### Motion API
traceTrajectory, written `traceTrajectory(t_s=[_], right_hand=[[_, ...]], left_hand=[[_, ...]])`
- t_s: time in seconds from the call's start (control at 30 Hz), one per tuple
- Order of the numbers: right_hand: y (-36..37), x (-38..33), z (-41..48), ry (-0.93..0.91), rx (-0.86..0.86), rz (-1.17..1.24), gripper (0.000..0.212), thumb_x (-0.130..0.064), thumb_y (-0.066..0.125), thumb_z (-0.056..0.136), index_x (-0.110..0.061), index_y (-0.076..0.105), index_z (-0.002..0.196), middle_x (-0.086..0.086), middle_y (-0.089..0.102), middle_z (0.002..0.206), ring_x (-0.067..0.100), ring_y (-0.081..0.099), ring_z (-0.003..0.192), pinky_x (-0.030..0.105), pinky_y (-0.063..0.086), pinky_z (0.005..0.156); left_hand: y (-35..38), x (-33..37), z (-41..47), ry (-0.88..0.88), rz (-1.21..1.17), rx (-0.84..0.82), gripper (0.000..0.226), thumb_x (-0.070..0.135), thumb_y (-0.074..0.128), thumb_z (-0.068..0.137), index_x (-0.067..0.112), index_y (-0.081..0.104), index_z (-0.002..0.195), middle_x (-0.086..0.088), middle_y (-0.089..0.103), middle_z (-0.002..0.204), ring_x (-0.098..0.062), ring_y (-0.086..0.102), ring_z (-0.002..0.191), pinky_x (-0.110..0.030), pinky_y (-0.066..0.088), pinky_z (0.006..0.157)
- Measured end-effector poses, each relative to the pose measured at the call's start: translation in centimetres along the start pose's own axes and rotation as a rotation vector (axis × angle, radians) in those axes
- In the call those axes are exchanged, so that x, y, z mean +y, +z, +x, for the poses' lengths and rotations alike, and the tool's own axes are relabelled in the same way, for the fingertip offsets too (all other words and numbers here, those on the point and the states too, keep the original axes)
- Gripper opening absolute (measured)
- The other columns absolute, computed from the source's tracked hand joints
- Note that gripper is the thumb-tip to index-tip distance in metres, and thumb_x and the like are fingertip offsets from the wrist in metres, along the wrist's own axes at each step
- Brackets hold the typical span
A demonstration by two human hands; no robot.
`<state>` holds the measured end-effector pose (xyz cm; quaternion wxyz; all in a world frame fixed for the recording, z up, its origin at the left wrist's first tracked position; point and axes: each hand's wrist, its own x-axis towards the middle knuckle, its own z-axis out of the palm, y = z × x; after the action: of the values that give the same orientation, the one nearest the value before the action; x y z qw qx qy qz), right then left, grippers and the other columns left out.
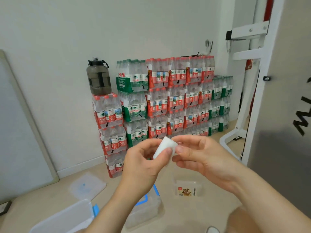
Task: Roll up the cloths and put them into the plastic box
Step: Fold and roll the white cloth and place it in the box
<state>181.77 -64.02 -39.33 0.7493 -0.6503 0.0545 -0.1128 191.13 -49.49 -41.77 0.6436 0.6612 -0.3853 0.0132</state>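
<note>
both left hand (143, 159) and right hand (203, 156) pinch the rolled white cloth (164, 146), each grip curled round it.

**Readable text: water packs, one small box**

The red-labelled water packs (158, 105) stacked at mid-frame carry 农夫山泉 on their bottle labels. The green-wrapped pack (129, 79) at the stack's upper left shows large white 夫山泉. A small clear box (189, 184) on the floor, lower centre-right, bears a large 酱. Black letters on the grey panel (286, 98) at the right edge are cut off and unreadable.
</note>
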Motion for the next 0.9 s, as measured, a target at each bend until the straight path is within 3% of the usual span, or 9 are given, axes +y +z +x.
traceTrajectory(t_s=[0.17,0.33,0.4,0.53,0.6,0.7,0.9], right_hand=[[-0.1,-2.1,-3.7,-0.102,-0.026,-0.163,0.032,-0.022,0.074,0.072,-0.008,0.074,0.102,0.012,0.074,0.092,0.018,0.069,0.080,0.026,0.054,0.075],[-2.3,-2.8,-5.4,-0.146,0.041,-0.325,0.016,-0.016,0.074,0.077,-0.010,0.076,0.092,0.013,0.074,0.084,0.017,0.068,0.073,0.029,0.056,0.072],[-3.8,-2.6,-5.7,-0.158,0.062,-0.377,0.013,-0.016,0.075,0.077,-0.011,0.076,0.089,0.010,0.075,0.079,0.014,0.068,0.069,0.026,0.056,0.067],[-7.5,-1.3,-5.7,-0.146,0.126,-0.432,0.018,-0.016,0.080,0.072,-0.011,0.075,0.088,0.012,0.074,0.076,0.016,0.068,0.066,0.026,0.054,0.063],[-9.3,-0.4,-5.2,-0.133,0.158,-0.461,0.021,-0.018,0.082,0.069,-0.012,0.075,0.088,0.009,0.074,0.073,0.015,0.068,0.064,0.023,0.053,0.061],[-11.1,0.7,-3.8,-0.138,0.156,-0.446,0.022,-0.015,0.083,0.067,-0.013,0.075,0.087,0.008,0.073,0.071,0.014,0.067,0.061,0.020,0.053,0.059],[-13.8,3.5,0.3,-0.177,0.063,-0.553,0.024,-0.015,0.083,0.069,-0.026,0.071,0.087,-0.012,0.071,0.084,0.005,0.065,0.075,0.018,0.054,0.070]], left_hand=[[1.7,3.1,-2.6,-0.061,-0.138,-0.100,0.021,0.029,0.070,0.077,0.015,0.074,0.093,-0.005,0.076,0.083,-0.019,0.071,0.080,-0.027,0.054,0.072],[3.4,4.4,-3.4,-0.133,-0.120,-0.222,0.028,0.032,0.064,0.083,0.017,0.070,0.106,-0.006,0.076,0.094,-0.027,0.070,0.096,-0.042,0.052,0.092],[4.2,4.4,-3.0,-0.161,-0.070,-0.286,0.031,0.034,0.067,0.082,0.023,0.066,0.111,-0.006,0.076,0.094,-0.028,0.070,0.096,-0.045,0.050,0.094],[6.3,3.8,-1.6,-0.174,0.109,-0.471,0.032,0.018,0.073,0.081,0.024,0.065,0.112,-0.002,0.076,0.095,-0.019,0.071,0.089,-0.029,0.056,0.084],[7.5,3.2,-0.4,-0.135,0.265,-0.544,0.034,0.016,0.075,0.079,0.029,0.066,0.109,-0.003,0.075,0.093,-0.022,0.071,0.085,-0.035,0.058,0.081],[9.0,1.7,1.5,-0.101,0.391,-0.553,0.034,0.016,0.076,0.073,0.028,0.063,0.103,-0.002,0.073,0.085,-0.021,0.069,0.076,-0.043,0.057,0.076],[11.1,-3.5,5.1,-0.042,0.522,-0.572,0.035,0.023,0.073,0.070,0.027,0.054,0.099,0.006,0.071,0.085,-0.015,0.067,0.076,-0.040,0.056,0.072]])
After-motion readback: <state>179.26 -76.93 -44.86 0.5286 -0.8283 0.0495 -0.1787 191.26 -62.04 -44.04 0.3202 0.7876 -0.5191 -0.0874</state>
